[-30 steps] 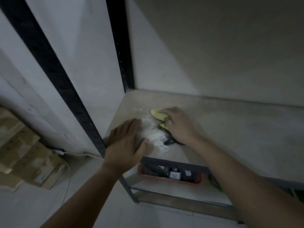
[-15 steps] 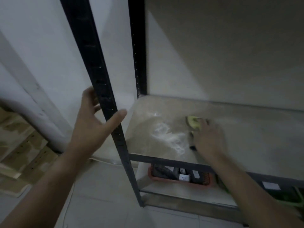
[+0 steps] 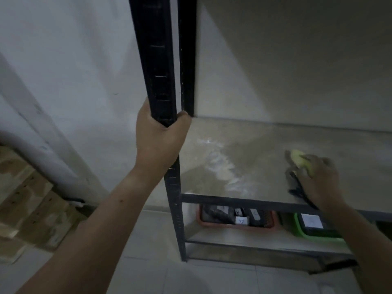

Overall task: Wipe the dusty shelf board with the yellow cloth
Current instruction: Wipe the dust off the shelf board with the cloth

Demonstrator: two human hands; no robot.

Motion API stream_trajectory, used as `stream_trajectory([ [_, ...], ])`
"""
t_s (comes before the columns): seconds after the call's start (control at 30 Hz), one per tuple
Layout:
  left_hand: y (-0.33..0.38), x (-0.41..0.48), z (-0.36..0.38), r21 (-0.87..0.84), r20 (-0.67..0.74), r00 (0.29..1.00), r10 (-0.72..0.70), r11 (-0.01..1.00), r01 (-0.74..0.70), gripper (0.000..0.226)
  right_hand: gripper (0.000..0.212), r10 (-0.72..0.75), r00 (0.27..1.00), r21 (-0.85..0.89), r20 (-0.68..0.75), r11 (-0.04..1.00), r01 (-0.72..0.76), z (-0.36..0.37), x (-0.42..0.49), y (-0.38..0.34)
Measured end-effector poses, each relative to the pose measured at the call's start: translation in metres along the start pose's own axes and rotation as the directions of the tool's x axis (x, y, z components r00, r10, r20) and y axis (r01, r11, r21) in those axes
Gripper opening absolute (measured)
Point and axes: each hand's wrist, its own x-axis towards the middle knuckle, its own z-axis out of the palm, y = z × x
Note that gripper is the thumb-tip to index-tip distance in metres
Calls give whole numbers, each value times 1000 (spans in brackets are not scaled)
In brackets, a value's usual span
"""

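1. The left hand point(image 3: 161, 134) grips the black front upright point(image 3: 157, 60) of the rack, fingers wrapped round it just above board level.
2. The right hand point(image 3: 318, 179) holds the bunched yellow cloth point(image 3: 301, 159) down on the shelf board point(image 3: 265, 145), toward its right side (this hand is blurred).
3. Something dark point(image 3: 297, 188) pokes out under that hand; what it is cannot be told.
4. A streaky white dust patch point(image 3: 222, 166) lies on the board between the hands.
5. On the lower shelf sit a red tray point(image 3: 270, 224) and a green tray point(image 3: 297, 229).
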Motion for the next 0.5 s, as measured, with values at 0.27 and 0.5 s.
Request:
stream_trajectory([
  [0.27, -4, 1, -4, -114, 39, 999, 3, 993, 2, 25, 41, -168, 984, -276, 63, 944, 178, 57, -42, -98],
  [0.5, -7, 3, -5, -199, 50, 998, -48, 978, 57, 32, 42, -290, 912, 188, 289, 952, 243, 96, -50, -180],
])
